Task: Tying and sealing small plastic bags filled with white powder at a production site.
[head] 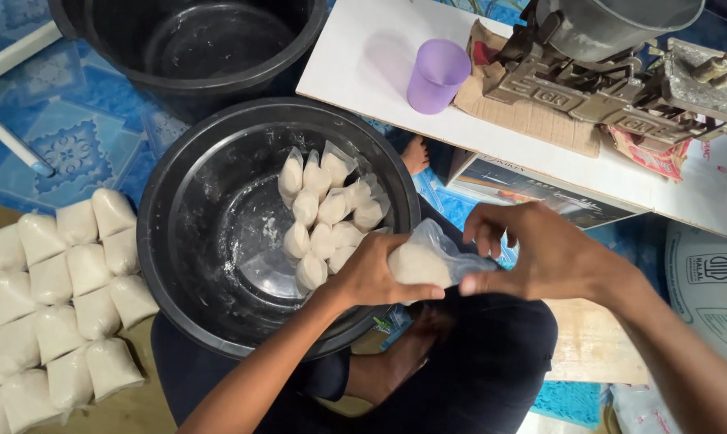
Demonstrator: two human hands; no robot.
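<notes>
Being held between both hands, a bag (422, 259) of white powder is sitting just past the near rim of the basin (178, 241), above the person's lap. The bag's filled lower part is being gripped by the left hand (375, 273), fingers wrapped under and around it, thumb lying along its near side. The clear, empty top of the bag is being pinched by the right hand (540, 257), thumb and fingers closed on the plastic at the bag's right end. The two hands are close together, with the bag bridging them.

The bag is looking small and transparent, packed into a rounded white lump at the left, its loose plastic neck being drawn out to the right, wrinkled and shiny.

Just beyond the left hand, inside the black basin, similar filled bags (323, 213) are being kept in a cluster against the right wall, their open tops pointing up and away. White dust is being shown on the basin's floor. To the left, on the floor, sealed bags (58, 305) are being kept in tight rows. Farther off, a cup (437, 75) in lilac is standing on a white board (363, 56), beside a metal machine (612, 72), and a second black tub (194, 40) is standing at the top.
</notes>
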